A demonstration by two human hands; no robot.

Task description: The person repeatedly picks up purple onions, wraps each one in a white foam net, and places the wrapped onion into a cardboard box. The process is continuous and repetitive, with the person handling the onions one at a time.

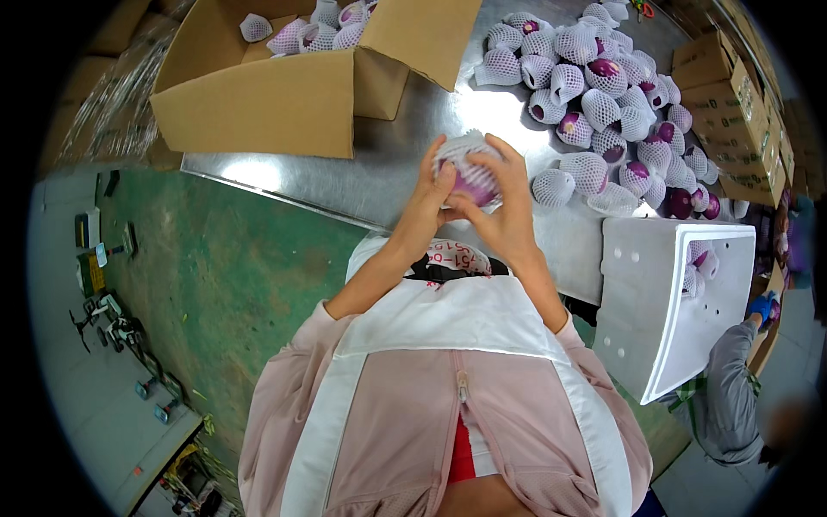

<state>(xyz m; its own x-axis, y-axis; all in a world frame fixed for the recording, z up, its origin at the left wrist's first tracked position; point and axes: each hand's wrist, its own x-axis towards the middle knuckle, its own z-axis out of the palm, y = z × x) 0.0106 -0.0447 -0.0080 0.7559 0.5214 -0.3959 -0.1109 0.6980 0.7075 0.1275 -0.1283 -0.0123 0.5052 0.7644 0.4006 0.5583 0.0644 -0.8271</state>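
While both our hands meet in front of the chest, they hold one purple fruit [469, 177] between them, with a white foam net [465, 148] drawn over its far half and the near half still bare. Our left hand [428, 200] grips the fruit's left side, thumb pressed on the purple skin; our right hand [502, 202] wraps the right side, fingers [504, 155] curled over the net's edge. We judge the sleeving about halfway done on this fruit.

Beyond and to the right of our right hand, a heap of netted fruits [603, 112] lies on the steel table [396, 164], a few showing bare purple skin. Beyond our left hand stands an open cardboard box [258, 103] with netted fruits [319, 34] inside. To the right of our right hand, a white foam box [663, 302] holds a few fruits, and a co-worker's blue-gloved hand [762, 306] reaches at its far side.
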